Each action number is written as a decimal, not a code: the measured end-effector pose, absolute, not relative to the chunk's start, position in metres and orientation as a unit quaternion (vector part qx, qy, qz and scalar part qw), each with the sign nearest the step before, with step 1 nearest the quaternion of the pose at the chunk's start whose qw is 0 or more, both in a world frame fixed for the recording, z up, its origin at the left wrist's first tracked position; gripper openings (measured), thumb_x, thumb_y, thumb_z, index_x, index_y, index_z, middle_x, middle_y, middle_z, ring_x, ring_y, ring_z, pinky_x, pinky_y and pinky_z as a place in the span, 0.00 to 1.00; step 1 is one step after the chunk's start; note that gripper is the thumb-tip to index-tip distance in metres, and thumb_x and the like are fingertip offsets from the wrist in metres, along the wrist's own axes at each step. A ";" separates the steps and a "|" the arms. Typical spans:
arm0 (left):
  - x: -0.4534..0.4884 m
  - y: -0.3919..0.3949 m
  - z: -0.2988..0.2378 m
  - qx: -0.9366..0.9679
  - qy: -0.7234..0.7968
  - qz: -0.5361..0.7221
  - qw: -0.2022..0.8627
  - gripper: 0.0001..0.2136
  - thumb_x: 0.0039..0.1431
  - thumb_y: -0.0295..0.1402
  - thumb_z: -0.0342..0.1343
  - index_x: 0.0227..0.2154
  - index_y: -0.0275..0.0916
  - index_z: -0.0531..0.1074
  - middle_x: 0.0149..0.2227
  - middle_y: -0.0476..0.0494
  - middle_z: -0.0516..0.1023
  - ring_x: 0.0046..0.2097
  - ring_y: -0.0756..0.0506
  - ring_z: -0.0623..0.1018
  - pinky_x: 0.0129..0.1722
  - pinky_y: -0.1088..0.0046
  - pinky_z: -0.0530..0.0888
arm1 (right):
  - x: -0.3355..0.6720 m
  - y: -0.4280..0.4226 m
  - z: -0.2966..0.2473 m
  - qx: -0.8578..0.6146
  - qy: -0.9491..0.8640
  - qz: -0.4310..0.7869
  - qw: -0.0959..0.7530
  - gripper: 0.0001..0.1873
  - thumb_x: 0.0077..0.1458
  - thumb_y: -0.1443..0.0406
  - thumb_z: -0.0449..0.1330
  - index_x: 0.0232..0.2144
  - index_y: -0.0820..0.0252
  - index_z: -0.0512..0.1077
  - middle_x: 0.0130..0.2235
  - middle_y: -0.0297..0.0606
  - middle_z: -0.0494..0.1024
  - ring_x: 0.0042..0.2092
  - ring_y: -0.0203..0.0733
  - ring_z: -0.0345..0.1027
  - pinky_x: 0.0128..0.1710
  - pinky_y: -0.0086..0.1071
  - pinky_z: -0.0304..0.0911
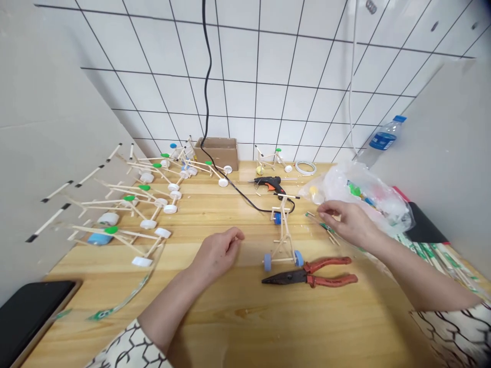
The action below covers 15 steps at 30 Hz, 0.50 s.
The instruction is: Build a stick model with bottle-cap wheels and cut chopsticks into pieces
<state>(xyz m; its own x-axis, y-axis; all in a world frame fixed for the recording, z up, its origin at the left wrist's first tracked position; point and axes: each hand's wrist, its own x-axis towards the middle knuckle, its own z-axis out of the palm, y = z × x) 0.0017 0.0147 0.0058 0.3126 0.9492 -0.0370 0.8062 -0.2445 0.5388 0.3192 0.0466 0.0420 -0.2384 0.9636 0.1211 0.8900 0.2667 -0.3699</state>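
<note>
Across the wooden table point(230, 312), one stick cart point(283, 240) stands with its long axis pointing toward the tiled wall point(261, 87), two blue wheels point(281, 260) nearest the person. The left hand point(218, 253), loosely curled, holds nothing; the half-open right hand point(351, 222) hovers over a few loose sticks point(322, 225) by one plastic bag point(356, 191).

Long-nose pliers point(309, 275) red-handled; sleeves point(128, 347) white with black branching lines; glue gun point(268, 183) black and orange
</note>
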 end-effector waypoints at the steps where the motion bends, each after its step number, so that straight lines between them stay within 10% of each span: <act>1: 0.002 0.014 0.005 0.776 0.564 0.153 0.235 0.11 0.56 0.30 0.42 0.36 0.40 0.69 0.21 0.51 0.71 0.25 0.48 0.71 0.26 0.75 0.64 | 0.317 0.058 0.044 -0.600 -0.776 0.114 0.158 0.10 0.50 0.63 0.53 0.32 0.58 0.72 0.32 0.36 0.78 0.33 0.40 0.70 0.32 0.30 0.61; 15: 0.001 0.015 -0.014 0.802 0.501 0.251 0.206 0.11 0.57 0.27 0.42 0.35 0.39 0.69 0.37 0.44 0.77 0.39 0.47 0.76 0.39 0.72 0.71 | 0.270 0.155 0.028 -0.642 -0.747 0.147 0.090 0.12 0.49 0.60 0.56 0.29 0.64 0.73 0.29 0.39 0.76 0.30 0.38 0.67 0.25 0.26 0.56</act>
